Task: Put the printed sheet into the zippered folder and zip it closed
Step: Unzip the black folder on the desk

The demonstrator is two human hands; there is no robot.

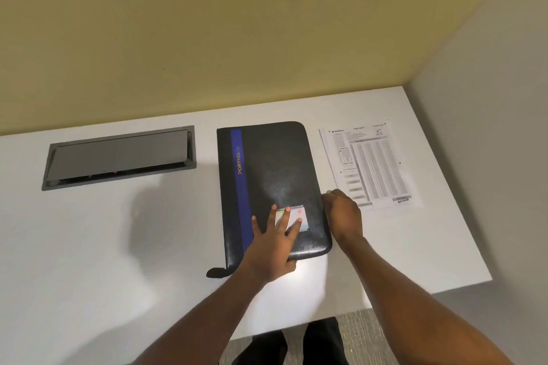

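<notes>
Two hands are seen in the single head view, both at the near end of the zippered folder (pixel 272 187), which lies flat and shut on the white counter (pixel 118 231). The left hand (pixel 274 246) is laid flat on the cover with the fingers spread wide; nothing is held by this grip, the folder is only pressed down. The fingertips (pixel 299 220) rest on a small pale label (pixel 292 218) on the cover. The right hand (pixel 344 213) is curled at the right edge of the folder, just beside the left hand, with its fingers turned away from the camera. Whether this grip is pinched on a zipper pull or only touching the edge cannot be told.

The printed sheet (pixel 370 164) lies flat on the counter just beyond the right hand, beside the folder and not yet inside it. A small dark tab (pixel 216 272) sticks out at the near left corner of the folder, to the left of the left hand. A grey hatch (pixel 118 157) is set in the counter, well apart to the far left.

The step in hand is judged to be the opening of the folder. For the next move, the cover must be held steady by the left hand while the zipper is drawn around the edge, so that the folder can be opened and the sheet slid in.
</notes>
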